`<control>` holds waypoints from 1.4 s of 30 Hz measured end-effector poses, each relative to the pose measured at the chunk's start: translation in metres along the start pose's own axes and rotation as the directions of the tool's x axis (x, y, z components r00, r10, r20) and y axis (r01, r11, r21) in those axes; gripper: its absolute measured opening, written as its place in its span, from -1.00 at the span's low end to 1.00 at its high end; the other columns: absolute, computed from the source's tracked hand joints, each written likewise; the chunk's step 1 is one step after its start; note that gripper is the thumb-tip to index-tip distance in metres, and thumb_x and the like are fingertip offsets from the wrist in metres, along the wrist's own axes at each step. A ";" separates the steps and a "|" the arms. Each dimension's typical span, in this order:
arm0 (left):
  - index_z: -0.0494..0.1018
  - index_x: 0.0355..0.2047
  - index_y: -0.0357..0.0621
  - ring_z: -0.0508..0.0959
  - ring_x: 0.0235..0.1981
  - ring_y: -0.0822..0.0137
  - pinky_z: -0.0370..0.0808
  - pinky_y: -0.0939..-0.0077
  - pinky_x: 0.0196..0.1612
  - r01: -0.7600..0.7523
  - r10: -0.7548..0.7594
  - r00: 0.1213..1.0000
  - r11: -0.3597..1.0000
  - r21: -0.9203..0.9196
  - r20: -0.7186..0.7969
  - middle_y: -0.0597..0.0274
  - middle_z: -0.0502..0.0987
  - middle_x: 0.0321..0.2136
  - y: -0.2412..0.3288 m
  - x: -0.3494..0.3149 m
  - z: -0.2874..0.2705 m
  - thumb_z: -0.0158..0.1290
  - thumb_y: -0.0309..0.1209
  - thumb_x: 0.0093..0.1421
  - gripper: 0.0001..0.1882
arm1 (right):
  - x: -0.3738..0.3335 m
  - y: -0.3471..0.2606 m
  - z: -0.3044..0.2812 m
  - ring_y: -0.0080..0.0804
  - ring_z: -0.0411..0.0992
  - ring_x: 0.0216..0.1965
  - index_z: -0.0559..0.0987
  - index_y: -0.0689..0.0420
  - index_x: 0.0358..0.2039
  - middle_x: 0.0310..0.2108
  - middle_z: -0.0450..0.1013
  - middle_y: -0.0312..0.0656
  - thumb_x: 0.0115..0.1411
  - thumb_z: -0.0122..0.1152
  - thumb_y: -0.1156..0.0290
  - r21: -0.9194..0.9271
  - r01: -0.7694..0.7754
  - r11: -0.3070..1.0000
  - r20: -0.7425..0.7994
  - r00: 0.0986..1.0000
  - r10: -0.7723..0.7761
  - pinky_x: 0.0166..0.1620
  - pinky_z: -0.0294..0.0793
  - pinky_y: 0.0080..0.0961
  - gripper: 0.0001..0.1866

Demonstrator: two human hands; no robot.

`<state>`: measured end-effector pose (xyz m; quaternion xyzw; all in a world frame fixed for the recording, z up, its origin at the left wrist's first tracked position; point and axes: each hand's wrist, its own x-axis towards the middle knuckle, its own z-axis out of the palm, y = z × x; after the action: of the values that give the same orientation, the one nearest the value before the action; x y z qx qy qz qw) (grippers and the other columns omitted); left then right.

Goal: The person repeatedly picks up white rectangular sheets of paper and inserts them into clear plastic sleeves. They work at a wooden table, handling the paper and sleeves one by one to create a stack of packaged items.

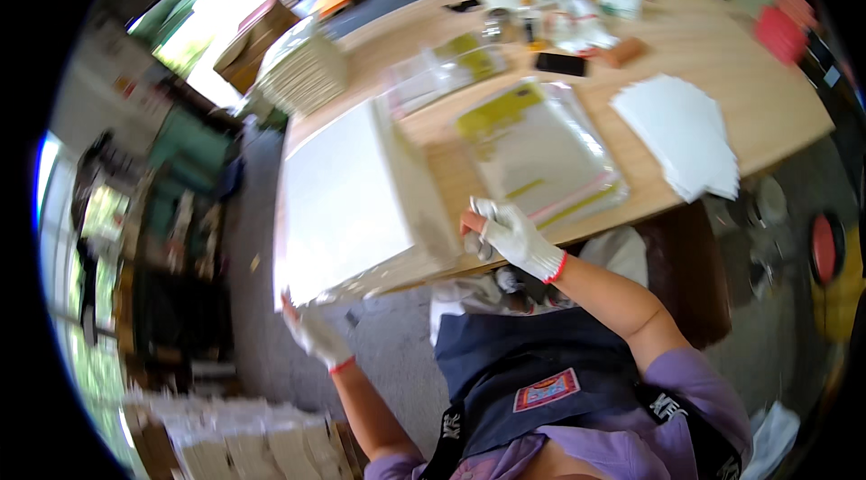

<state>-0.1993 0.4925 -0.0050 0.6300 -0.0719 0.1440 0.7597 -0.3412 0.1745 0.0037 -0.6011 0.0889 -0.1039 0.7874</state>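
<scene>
A tall stack of large white sheets [347,200] stands at the table's left front edge. My left hand [316,336], in a white knit glove with a red cuff, reaches to the stack's near left corner; its bare fingertips touch the edge, fingers stretched out and a little blurred. My right hand [514,236], gloved the same way with bare fingertips showing, is just right of the stack above the table's front edge. Its fingers are curled together, and whatever they may hold is hidden. Beyond it lies a pile of clear plastic bags with yellow-green print [532,146].
A fanned pile of white paper [681,133] lies on the table's right. Farther back are a black phone [560,64], more printed bags [446,74], a glass jar [497,26] and a bundled stack [302,65]. A brown stool [686,268] stands under the front edge.
</scene>
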 end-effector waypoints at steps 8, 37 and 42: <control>0.31 0.00 -0.33 0.36 0.02 0.15 0.24 0.35 0.12 0.260 -0.270 0.963 0.940 0.222 0.013 -0.07 0.40 -0.05 -0.135 -0.126 -0.037 -0.26 -0.50 0.21 -0.64 | -0.143 0.048 -0.252 -0.61 0.23 -0.73 0.35 0.11 -0.32 -0.63 0.29 -0.32 0.14 -0.07 0.43 -0.188 0.024 0.982 -0.920 0.345 -0.184 -0.69 0.26 -0.65 -0.91; 0.37 -0.32 0.05 0.41 -0.18 0.18 0.43 0.28 -0.21 -0.759 -0.210 0.418 0.454 0.467 0.884 0.26 0.39 -0.25 -0.101 -0.103 0.281 0.04 -0.53 -0.12 -0.70 | -0.239 0.007 -0.251 -0.35 0.44 -0.15 0.27 0.28 0.05 -0.16 0.41 -0.09 0.01 0.02 0.48 0.336 0.271 0.902 -0.687 0.725 0.038 -0.08 0.44 -0.48 -0.48; 0.39 -0.34 0.04 0.40 -0.18 0.19 0.42 0.28 -0.20 -0.699 -0.101 0.476 0.559 0.446 0.873 0.33 0.40 -0.24 -0.113 -0.099 0.267 0.01 -0.53 -0.11 -0.73 | -0.249 0.014 -0.204 -0.45 0.45 -0.24 0.28 0.37 0.04 -0.17 0.42 -0.10 -0.01 0.07 0.37 0.436 0.043 0.899 -0.451 0.875 0.177 -0.17 0.45 -0.58 -0.42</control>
<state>-0.2394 0.1998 -0.0871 0.8467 -0.4764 -0.0065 0.2368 -0.6344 0.0561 -0.0597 -0.3630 0.2771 -0.2386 0.8570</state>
